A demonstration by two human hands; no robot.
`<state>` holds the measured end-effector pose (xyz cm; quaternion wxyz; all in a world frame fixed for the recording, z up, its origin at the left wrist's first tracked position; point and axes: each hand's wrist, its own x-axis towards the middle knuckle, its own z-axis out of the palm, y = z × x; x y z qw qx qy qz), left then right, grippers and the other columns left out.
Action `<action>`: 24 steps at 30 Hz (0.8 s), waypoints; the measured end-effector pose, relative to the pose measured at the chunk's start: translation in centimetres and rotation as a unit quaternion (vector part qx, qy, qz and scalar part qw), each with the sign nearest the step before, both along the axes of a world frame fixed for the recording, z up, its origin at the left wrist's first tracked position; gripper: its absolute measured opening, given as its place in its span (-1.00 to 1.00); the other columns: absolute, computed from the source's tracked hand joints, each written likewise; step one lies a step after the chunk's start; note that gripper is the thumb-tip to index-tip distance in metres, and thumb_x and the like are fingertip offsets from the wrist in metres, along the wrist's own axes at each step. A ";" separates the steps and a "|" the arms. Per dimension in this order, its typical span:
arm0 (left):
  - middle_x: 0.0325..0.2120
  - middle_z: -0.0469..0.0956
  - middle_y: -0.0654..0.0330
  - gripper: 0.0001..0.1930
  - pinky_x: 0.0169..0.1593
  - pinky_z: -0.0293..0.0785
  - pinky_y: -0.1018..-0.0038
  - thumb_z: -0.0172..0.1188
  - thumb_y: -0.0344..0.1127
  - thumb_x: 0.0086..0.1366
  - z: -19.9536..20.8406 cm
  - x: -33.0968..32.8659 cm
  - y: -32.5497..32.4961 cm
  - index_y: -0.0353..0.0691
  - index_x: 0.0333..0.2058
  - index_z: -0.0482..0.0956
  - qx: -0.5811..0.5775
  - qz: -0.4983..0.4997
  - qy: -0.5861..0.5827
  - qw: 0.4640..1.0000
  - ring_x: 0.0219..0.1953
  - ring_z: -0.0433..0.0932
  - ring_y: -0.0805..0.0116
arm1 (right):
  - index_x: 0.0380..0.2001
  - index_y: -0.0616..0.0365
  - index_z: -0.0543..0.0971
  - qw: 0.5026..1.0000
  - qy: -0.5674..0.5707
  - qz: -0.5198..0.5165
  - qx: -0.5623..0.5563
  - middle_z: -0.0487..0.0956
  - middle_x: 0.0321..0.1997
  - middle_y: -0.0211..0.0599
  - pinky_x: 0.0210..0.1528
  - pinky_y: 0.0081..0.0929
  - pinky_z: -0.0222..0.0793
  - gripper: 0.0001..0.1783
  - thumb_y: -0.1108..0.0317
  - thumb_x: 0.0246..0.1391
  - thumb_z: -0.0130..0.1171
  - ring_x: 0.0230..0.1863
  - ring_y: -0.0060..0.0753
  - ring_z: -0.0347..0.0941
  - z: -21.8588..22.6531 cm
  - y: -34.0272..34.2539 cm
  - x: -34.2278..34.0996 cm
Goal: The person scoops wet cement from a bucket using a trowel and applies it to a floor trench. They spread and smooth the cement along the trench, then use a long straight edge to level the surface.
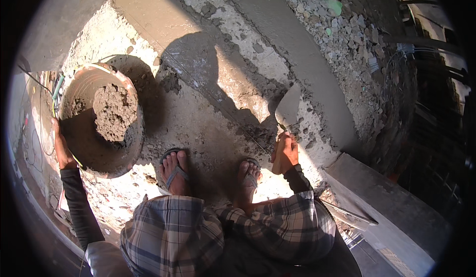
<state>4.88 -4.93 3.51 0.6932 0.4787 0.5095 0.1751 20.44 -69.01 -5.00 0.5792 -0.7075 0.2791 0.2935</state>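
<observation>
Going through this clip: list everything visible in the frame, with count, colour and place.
Pan: one, round, grey with an orange-brown rim, left of frame, tilted, gripped at its left edge.
Mortar: one grey lump inside the pan.
Trowel: one, grey blade, centre right, blade on the rough surface.
Smooth cement bands: two, grey, running diagonally across the top.
Rubble surface: grey broken stones, upper right.
Concrete block: one, pale grey, lower right.
Wires: several thin ones, far left.
Sandals: two, grey straps, on the feet at centre bottom.
Checked garment: grey-brown plaid, over the knees, bottom.
Left hand: on the pan's edge, dark sleeve.
Right hand: closed on the trowel's handle.
</observation>
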 end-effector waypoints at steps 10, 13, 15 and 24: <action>0.26 0.40 0.03 -0.23 0.31 0.32 0.38 0.00 0.23 0.47 3.9 4.3 -5.9 -0.41 0.31 0.31 0.015 -0.091 -0.022 0.996 0.22 0.46 0.23 | -0.24 0.07 0.38 0.941 0.046 0.323 0.089 0.39 -0.62 -0.39 -0.65 -0.39 0.35 -0.47 -0.22 0.38 -0.16 -0.71 -0.46 0.40 -2.7 10.3 6.1; 0.23 0.45 0.04 -0.30 0.31 0.33 0.39 -0.02 0.16 0.51 4.8 5.1 -6.1 -0.43 0.27 0.37 0.027 -0.099 -0.052 0.993 0.20 0.47 0.25 | -0.09 0.22 0.44 0.886 0.050 0.460 0.044 0.39 -0.62 -0.37 -0.60 -0.37 0.39 -0.40 -0.19 0.40 -0.17 -0.68 -0.47 0.43 -2.4 5.8 6.4; 0.23 0.44 0.04 -0.34 0.32 0.31 0.40 -0.04 0.11 0.54 5.1 4.3 -5.0 -0.43 0.28 0.36 0.034 -0.094 -0.072 0.992 0.22 0.46 0.27 | 0.07 0.28 0.44 0.881 0.057 0.468 -0.033 0.45 -0.57 -0.31 -0.56 -0.36 0.43 -0.37 -0.15 0.42 -0.19 -0.69 -0.46 0.43 0.1 3.6 5.6; 0.21 0.46 0.07 -0.30 0.26 0.34 0.45 -0.07 0.19 0.52 5.3 6.2 -9.8 -0.39 0.28 0.37 0.157 -0.134 0.020 0.978 0.18 0.47 0.36 | -0.14 0.02 0.52 0.644 -0.134 0.670 -0.344 0.63 -0.30 -0.01 -0.23 0.03 0.51 -0.58 -0.10 0.32 -0.04 -0.30 0.08 0.62 15.4 -1.5 11.3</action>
